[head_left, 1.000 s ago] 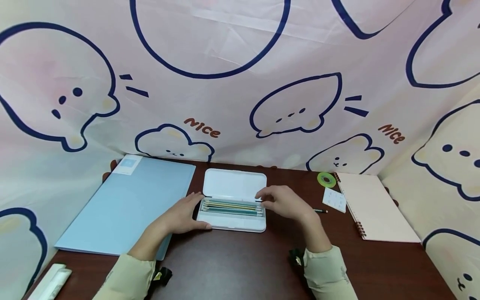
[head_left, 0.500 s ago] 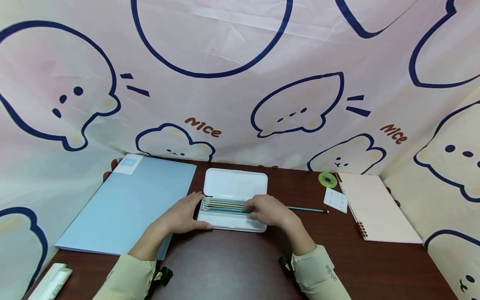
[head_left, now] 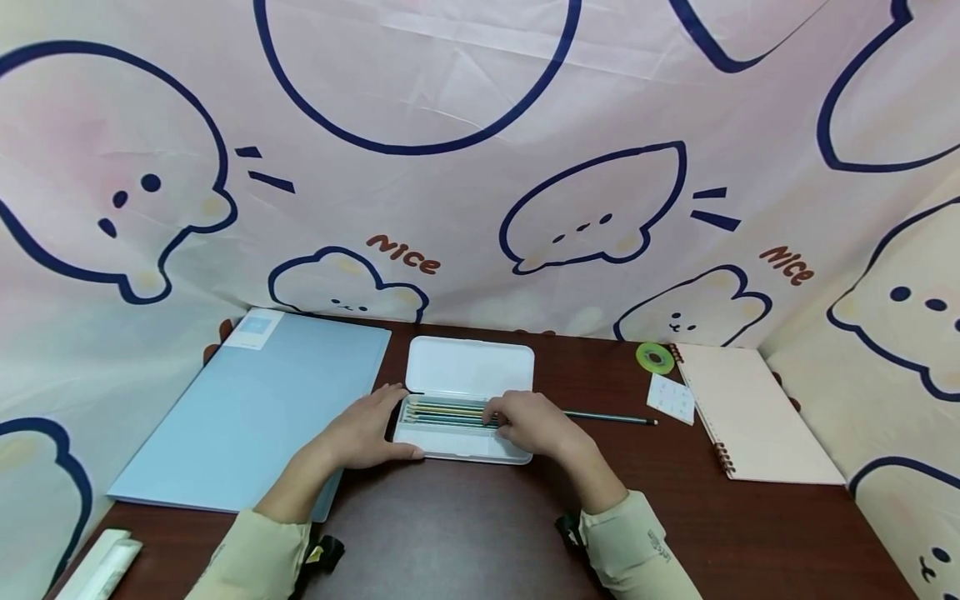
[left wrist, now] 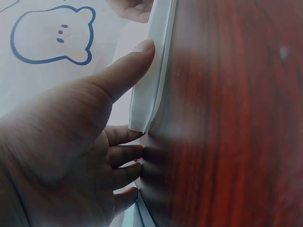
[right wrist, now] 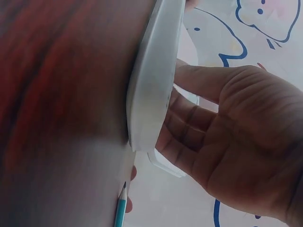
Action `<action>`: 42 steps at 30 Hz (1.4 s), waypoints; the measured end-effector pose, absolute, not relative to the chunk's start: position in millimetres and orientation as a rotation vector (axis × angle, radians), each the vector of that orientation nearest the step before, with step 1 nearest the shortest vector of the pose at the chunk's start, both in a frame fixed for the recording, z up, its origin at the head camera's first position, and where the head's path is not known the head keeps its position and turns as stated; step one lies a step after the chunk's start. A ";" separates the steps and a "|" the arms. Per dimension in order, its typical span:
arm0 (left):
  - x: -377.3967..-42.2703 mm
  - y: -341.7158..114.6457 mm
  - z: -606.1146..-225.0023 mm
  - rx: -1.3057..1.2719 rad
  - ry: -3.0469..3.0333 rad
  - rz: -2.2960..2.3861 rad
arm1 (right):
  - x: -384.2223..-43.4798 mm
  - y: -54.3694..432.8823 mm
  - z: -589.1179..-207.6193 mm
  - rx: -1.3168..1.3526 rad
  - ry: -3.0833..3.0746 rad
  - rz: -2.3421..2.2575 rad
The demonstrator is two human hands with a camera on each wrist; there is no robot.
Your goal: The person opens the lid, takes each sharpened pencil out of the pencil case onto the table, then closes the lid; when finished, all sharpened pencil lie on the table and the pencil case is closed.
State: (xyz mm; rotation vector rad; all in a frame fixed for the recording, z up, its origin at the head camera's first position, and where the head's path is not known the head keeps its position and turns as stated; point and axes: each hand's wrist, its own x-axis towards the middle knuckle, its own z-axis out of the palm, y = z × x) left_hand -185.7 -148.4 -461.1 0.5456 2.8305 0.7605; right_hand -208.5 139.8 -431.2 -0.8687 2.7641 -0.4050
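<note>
Pencil case [head_left: 465, 448] | left hand [head_left: 367, 431]: thumb and fingers apart, touching its left end | right hand [head_left: 534, 423]: fingers over pencils [head_left: 448, 413], cannot tell whether clamped

Brn tbl [head_left: 465, 533]: blue fldr [head_left: 262, 417], open wht case [head_left: 467, 367], pencil [head_left: 611, 417], nbk [head_left: 757, 417].

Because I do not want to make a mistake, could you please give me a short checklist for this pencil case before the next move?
1. Lid open: ok, folded back behind the pencil case.
2. Case steadied: ok, the left grip rests at its left end, thumb on the front side.
3. Pencils lined up: ok, they lie side by side inside.
4. Right grip pinching a pencil: cannot tell, its fingertips are hidden.
5. Every pencil inside: not ok, a loose pencil lies on the table, right of the case.
</note>
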 end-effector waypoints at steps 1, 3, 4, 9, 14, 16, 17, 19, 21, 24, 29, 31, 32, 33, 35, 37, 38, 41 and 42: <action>-185.7 -148.5 -461.2 0.545 2.831 0.759 | -208.4 139.7 -432.2 -0.875 2.767 -0.391; -185.6 -148.3 -461.3 0.549 2.832 0.754 | -208.3 139.6 -433.4 -0.874 2.771 -0.369; -185.6 -148.3 -461.3 0.548 2.832 0.749 | -208.3 139.6 -433.8 -0.867 2.774 -0.362; -185.4 -148.5 -460.9 0.537 2.828 0.745 | -207.8 140.3 -432.6 -0.830 2.768 -0.393; -186.0 -148.7 -460.7 0.545 2.831 0.746 | -208.4 143.4 -428.4 -0.849 2.773 -0.437; -186.2 -148.7 -460.3 0.547 2.833 0.743 | -208.8 146.0 -424.6 -0.852 2.782 -0.473; -186.2 -148.5 -460.0 0.549 2.835 0.741 | -209.2 147.9 -422.2 -0.849 2.788 -0.496; -186.2 -148.4 -459.5 0.551 2.839 0.736 | -209.9 152.1 -417.3 -0.841 2.804 -0.530; -185.9 -148.3 -458.9 0.544 2.840 0.737 | -210.8 157.0 -413.0 -0.829 2.826 -0.539; -185.1 -148.0 -458.2 0.530 2.835 0.738 | -212.3 165.4 -409.2 -0.780 2.870 -0.530; -183.3 -148.8 -457.5 0.521 2.834 0.739 | -214.0 182.9 -409.6 -0.682 2.918 -0.555; -183.1 -149.5 -457.8 0.520 2.839 0.745 | -214.8 191.8 -410.5 -0.660 2.920 -0.579; -183.1 -149.8 -457.9 0.522 2.842 0.750 | -215.2 196.6 -410.8 -0.649 2.921 -0.592; -183.1 -149.9 -458.1 0.523 2.845 0.753 | -215.8 201.8 -411.2 -0.644 2.925 -0.600; -183.5 -149.9 -458.8 0.528 2.847 0.756 | -216.3 213.0 -411.7 -0.631 2.934 -0.614; -184.1 -149.7 -459.8 0.536 2.848 0.753 | -216.9 224.9 -412.1 -0.612 2.944 -0.619; -184.3 -149.5 -460.0 0.537 2.848 0.751 | -217.2 230.8 -412.3 -0.601 2.952 -0.614; -184.7 -148.9 -460.6 0.543 2.846 0.742 | -217.7 249.6 -414.5 -0.559 2.978 -0.610; -184.8 -148.8 -460.8 0.545 2.846 0.743 | -217.9 255.9 -415.3 -0.546 2.987 -0.603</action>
